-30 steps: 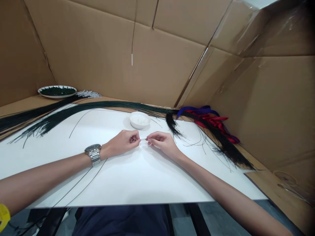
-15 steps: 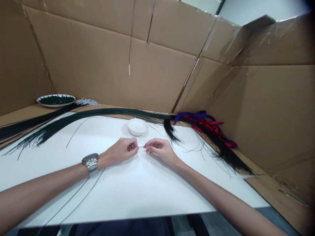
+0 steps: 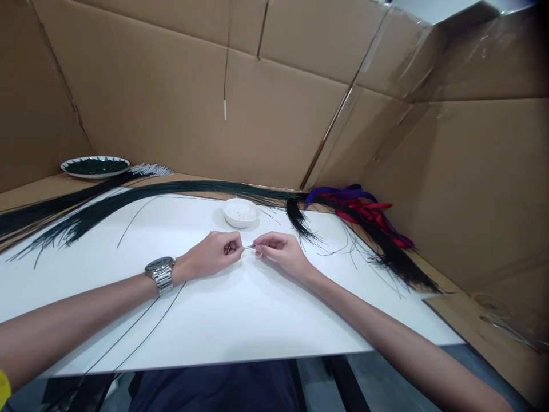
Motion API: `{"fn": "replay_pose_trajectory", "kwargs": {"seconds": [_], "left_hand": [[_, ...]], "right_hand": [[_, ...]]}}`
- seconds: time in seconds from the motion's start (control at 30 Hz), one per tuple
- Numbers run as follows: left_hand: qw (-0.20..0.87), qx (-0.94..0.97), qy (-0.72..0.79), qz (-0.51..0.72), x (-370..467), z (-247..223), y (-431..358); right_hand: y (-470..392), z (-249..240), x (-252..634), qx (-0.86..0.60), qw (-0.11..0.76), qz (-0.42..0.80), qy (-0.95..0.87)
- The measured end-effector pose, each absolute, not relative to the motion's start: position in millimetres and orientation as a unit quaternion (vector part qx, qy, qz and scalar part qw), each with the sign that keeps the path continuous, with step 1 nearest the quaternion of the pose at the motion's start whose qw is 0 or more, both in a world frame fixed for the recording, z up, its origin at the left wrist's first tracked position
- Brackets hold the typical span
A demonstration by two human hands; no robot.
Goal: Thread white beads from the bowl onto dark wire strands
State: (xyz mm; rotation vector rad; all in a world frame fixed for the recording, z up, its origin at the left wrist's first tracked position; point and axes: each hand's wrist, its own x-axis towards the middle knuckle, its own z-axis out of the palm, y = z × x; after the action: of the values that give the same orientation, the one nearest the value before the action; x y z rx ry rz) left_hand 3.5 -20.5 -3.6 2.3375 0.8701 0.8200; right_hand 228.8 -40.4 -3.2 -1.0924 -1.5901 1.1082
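Note:
Over the middle of the white table, my left hand (image 3: 218, 252) is closed in a pinch on a thin dark cord (image 3: 150, 320). Its two strands trail from under the left wrist toward the near edge. My right hand (image 3: 281, 252) is also closed, its fingertips pinching the short piece that bridges the small gap between both hands. Whether a bead sits on that piece is too small to tell. Just beyond the hands stands a small white bowl (image 3: 241, 223) with tiny pale pieces inside.
A long bundle of dark green cords (image 3: 189, 186) crosses the back of the table. Purple and red ribbons (image 3: 369, 209) lie at right with black strands. A patterned plate (image 3: 95, 175) of dark green bits stands back left. Cardboard walls (image 3: 171, 86) enclose the table; one beaded cord (image 3: 225, 109) hangs there.
The view has tipped down slightly. Both hands keep their pinch with almost the same gap; the piece between them looks darker now than the pale one before.

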Motion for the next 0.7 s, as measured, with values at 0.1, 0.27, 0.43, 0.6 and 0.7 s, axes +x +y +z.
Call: {"fn": "replay_pose_trajectory", "kwargs": {"seconds": [0.1,0.27,0.43,0.6,0.7], "left_hand": [[0.242,0.868,0.312,0.3,3.6,-3.1,-21.1],[0.217,0.872,0.318,0.302,3.6,-2.3,-21.9],[0.188,0.875,0.317,0.315,3.7,-0.6,-22.1],[0.166,0.881,0.312,0.315,4.0,-2.6,-20.8],[0.163,0.883,0.312,0.31,4.2,-4.2,-20.1]], "right_hand": [[-41.0,-3.3,229.7,-0.441,0.434,0.452,-0.642],[-41.4,-3.2,230.3,-0.443,0.426,0.449,-0.649],[-39.1,-4.6,231.8,-0.44,0.431,0.455,-0.644],[-37.1,-7.7,234.5,-0.434,0.432,0.46,-0.643],[-37.1,-8.3,235.3,-0.437,0.429,0.455,-0.646]]}}
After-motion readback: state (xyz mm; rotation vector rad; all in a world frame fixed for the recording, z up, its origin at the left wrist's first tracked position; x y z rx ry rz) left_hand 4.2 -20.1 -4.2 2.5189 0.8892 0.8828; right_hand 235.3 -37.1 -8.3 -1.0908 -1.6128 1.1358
